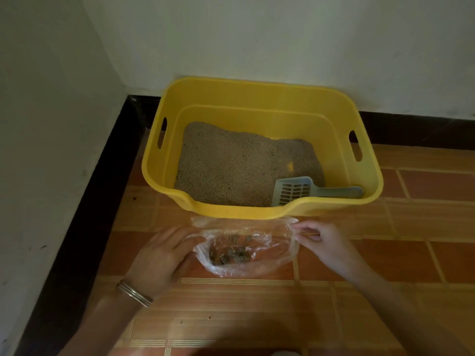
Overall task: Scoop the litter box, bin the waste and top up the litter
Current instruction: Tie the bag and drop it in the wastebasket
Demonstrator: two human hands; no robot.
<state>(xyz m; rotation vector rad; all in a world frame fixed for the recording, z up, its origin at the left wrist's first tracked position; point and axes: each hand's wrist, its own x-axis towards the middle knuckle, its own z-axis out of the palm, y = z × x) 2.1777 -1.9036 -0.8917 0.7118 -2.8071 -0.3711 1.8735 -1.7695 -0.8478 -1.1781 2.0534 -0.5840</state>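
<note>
Bag [246, 249] of clumps [228, 254] on the floor [257, 317], just in front of the box [259, 210].
Thin, limp film, light and slippery; best gathered at the mouth. Right hand [326, 240] pinches its right edge; left hand [162, 255] lies open against its left side, fingertips hidden behind film. Scoop [295, 191] rests in the litter [231, 163]; no bin or spare litter in view.

A smooth, slightly glossy yellow plastic tub [257, 98] is holding grainy, matt beige litter [231, 165]. Inside it, a matt grey plastic slotted scoop [295, 190] is lying. Just before the tub, a thin, crinkled, shiny clear plastic bag [244, 245] is resting on glossy orange floor tiles [424, 186].
</note>
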